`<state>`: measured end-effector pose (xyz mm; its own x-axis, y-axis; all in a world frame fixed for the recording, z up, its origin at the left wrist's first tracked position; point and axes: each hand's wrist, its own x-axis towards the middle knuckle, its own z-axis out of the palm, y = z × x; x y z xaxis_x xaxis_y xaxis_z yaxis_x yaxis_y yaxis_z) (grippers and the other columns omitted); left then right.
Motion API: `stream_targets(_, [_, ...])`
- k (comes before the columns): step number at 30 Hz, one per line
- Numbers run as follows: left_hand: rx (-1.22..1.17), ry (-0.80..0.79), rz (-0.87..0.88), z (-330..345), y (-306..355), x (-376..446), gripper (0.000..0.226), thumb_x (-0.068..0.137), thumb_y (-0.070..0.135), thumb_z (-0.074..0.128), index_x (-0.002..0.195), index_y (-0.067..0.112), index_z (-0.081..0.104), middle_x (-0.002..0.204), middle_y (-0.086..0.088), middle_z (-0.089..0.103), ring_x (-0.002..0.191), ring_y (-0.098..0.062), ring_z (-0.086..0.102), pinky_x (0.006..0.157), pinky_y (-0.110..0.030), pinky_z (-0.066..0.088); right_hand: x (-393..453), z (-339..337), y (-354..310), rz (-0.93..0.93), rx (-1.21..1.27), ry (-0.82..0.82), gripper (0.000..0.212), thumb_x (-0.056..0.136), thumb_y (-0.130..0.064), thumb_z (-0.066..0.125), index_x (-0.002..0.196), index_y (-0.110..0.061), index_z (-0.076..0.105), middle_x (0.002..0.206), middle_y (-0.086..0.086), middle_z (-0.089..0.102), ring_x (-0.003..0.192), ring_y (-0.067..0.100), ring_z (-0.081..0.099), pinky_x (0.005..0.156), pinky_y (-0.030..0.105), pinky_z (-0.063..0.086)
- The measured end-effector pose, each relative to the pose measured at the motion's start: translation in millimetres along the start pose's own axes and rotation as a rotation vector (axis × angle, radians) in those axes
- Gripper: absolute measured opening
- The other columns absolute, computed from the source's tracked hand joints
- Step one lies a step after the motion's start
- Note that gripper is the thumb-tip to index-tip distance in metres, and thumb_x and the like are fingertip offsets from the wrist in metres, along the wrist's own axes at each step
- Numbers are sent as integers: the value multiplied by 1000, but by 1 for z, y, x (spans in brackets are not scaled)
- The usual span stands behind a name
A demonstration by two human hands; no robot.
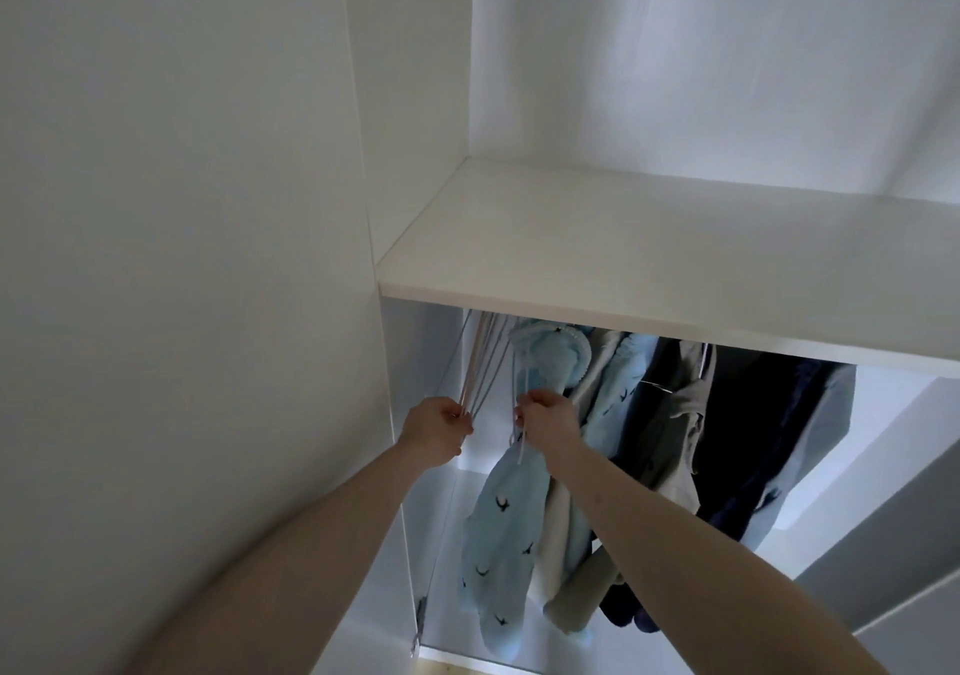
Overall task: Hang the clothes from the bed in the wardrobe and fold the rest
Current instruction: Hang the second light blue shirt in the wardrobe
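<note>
Up close, two bare forearms reach into the open wardrobe (415, 466). The left hand (434, 430) has its fingers curled round the lower ends of a bunch of empty hangers (122, 362), thin pale wires that fan up toward a rail hidden behind the shelf (649, 269). Just beside it, the right hand (548, 417) grips the pale blue patterned garment (506, 518) near its neck, fingers closed over the cloth, with a white drawstring (521, 440) dangling below the knuckles.

This looks like the hanging part of the job: either a free hanger is being picked out, or the blue piece is being nudged aside to make room. Which of the two, I cannot tell from here.

Further in, the blue garment hangs at the left end of the row, touching a beige one (558, 544), then a grey-green jacket (670, 414) and dark navy clothes (769, 440) toward the right. The bed and whatever is left on it are out of sight.

Next, I'd judge, one hanger has to be separated cleanly from the bunch and unhooked without dragging its neighbours along, while the right hand keeps the hung clothes clear.
</note>
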<state>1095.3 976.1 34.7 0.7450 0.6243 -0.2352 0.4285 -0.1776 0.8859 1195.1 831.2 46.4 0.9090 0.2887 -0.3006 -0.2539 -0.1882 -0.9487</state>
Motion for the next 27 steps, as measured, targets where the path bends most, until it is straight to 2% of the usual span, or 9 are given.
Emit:
stream_targets(4, [46,-21,-27,0,1,2,3,92,10,67,94,9,70,72,-2,68,55,-19,60,47,-21,47,-13,-11,-4,-61,2,-27,13,101,-10,57,101,-6,70,86,10,69,74,19,65,71,32,57])
stream_targets(6, [41,-25,-47,1,0,2,8,93,9,66,100,11,66,77,-3,68,56,-20,59,45,-20,44,-24,-15,-5,-86,-31,-31,13,102,-10,58,104,-5,70,88,10,71,73,18,66,67,27,56])
stream_targets(10, [-29,-139,-106,4,-1,3,15,100,7,60,106,19,53,93,-9,63,63,-24,59,57,-25,47,-58,-25,0,-127,-122,-56,13,102,-13,60,100,-6,71,87,9,72,70,15,65,60,19,50])
stream_targets(14, [-16,-155,-57,8,-11,-3,35,102,4,52,134,18,49,113,-9,60,75,-27,64,60,-29,51,-90,-38,11,-94,-169,-87,13,102,-13,63,107,-3,70,92,15,72,73,19,66,62,22,53])
stream_targets(16, [95,-166,14,10,-19,-7,54,102,7,53,152,20,37,135,-8,56,102,-31,69,79,-35,59,-105,-47,14,-95,-205,-88,12,101,-13,64,106,-4,71,94,15,74,72,18,67,60,19,53])
stream_targets(18, [153,-164,22,13,-26,-11,69,102,10,54,162,20,23,156,-8,43,127,-34,60,105,-45,52,-120,-56,19,-101,-222,-89,10,101,-13,64,98,-8,72,86,9,73,65,12,66,56,17,51])
stream_targets(19, [159,-167,16,15,-28,-13,72,102,10,54,164,20,19,161,-8,38,132,-34,57,110,-48,49,-128,-60,21,-99,-212,-88,10,100,-13,64,94,-10,72,82,6,72,61,9,65,55,16,49])
stream_targets(25, [209,-177,49,20,-34,-24,75,101,11,56,164,21,16,160,-12,39,133,-37,54,110,-50,48,-165,-89,37,-100,-158,-73,10,98,-13,68,91,-10,74,75,1,73,62,11,65,62,25,54])
stream_targets(27, [197,-169,36,19,-35,-26,76,100,10,56,164,21,17,162,-9,37,134,-35,54,111,-49,48,-178,-98,38,-79,-106,-78,12,98,-14,68,91,-8,74,76,4,72,57,11,61,56,22,50])
